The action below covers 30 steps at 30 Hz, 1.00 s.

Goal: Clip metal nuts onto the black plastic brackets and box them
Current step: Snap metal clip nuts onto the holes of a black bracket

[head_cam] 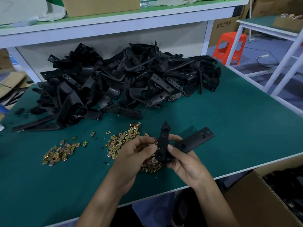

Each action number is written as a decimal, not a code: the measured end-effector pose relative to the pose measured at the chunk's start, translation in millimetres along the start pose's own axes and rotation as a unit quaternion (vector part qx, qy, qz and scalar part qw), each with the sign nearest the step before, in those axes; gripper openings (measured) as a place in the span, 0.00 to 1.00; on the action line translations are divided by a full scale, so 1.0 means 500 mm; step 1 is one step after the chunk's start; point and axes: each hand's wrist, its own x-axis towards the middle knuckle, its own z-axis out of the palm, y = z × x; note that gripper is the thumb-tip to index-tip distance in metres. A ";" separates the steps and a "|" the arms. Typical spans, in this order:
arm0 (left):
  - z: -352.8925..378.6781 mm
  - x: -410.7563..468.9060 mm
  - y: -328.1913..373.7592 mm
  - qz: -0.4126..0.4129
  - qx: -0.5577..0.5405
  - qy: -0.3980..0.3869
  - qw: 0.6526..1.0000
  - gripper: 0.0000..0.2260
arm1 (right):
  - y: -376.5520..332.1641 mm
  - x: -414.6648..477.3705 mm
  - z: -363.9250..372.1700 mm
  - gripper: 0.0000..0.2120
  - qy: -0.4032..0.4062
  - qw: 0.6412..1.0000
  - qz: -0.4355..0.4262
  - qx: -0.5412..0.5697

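Observation:
My right hand (pixel 183 159) grips a black plastic bracket (pixel 193 141) just above the table's front edge; one arm points up, the other runs to the right. My left hand (pixel 139 153) pinches the bracket's lower end with curled fingers and thumb; whether a nut is under them is hidden. Brass-coloured metal nuts (pixel 124 140) lie scattered right behind and under my hands, with a smaller heap of nuts (pixel 57 153) to the left. A big pile of black brackets (pixel 124 79) fills the back of the table.
The green table (pixel 229 122) ends in a white front edge. An open cardboard box (pixel 265 199) stands below it at lower right, with dark parts inside. A shelf with a cardboard carton (pixel 100 5) runs behind. A red stool (pixel 229 46) stands at right.

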 end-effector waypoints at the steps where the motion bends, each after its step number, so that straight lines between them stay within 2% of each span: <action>1: -0.005 0.000 0.001 0.001 0.011 0.003 1.000 0.07 | 0.000 0.000 0.001 0.17 0.006 1.000 0.003 -0.005; 7: -0.025 -0.002 0.014 0.002 0.099 -0.038 0.994 0.11 | 0.001 -0.003 0.008 0.15 0.002 0.999 0.014 -0.039; 10: -0.028 0.008 0.018 -0.021 0.099 -0.057 0.993 0.12 | 0.001 -0.002 0.012 0.13 -0.002 0.999 0.020 -0.046; 14: -0.023 0.029 0.019 -0.029 0.074 -0.072 0.994 0.08 | 0.005 0.004 0.011 0.13 0.023 1.000 0.000 -0.017; 16: -0.024 0.056 0.009 0.002 0.114 -0.056 0.992 0.07 | 0.006 0.009 0.011 0.11 0.030 1.000 -0.001 -0.005; 17: -0.029 0.076 -0.001 0.041 0.204 -0.013 0.978 0.08 | 0.006 0.010 0.010 0.10 0.037 0.999 0.001 0.001; 18: -0.036 0.100 -0.011 0.091 0.341 0.052 0.934 0.09 | 0.006 0.012 0.008 0.09 0.045 0.999 0.001 0.009; 19: -0.043 0.119 -0.018 0.136 0.477 0.102 0.862 0.11 | 0.005 0.013 0.004 0.08 0.056 0.998 0.000 0.018; 20: -0.049 0.134 -0.027 0.160 0.567 0.116 0.800 0.14 | 0.004 0.012 0.001 0.08 0.066 0.997 -0.001 0.028; 21: -0.055 0.149 -0.038 0.167 0.620 0.100 0.760 0.15 | 0.003 0.011 -0.002 0.08 0.071 0.997 -0.002 0.037; 23: -0.065 0.170 -0.055 0.166 0.666 0.055 0.725 0.14 | 0.001 0.009 -0.005 0.07 0.068 0.997 -0.003 0.047; 24: -0.068 0.176 -0.059 0.169 0.665 0.049 0.726 0.12 | 0.001 0.009 -0.004 0.07 0.066 0.997 -0.001 0.048; 28: -0.074 0.186 -0.051 0.166 0.600 0.065 0.780 0.02 | 0.000 0.009 0.001 0.08 0.075 0.996 0.006 0.053; 30: -0.074 0.186 -0.055 0.159 0.595 0.067 0.785 0.06 | -0.002 0.008 0.002 0.08 0.073 0.996 0.009 0.057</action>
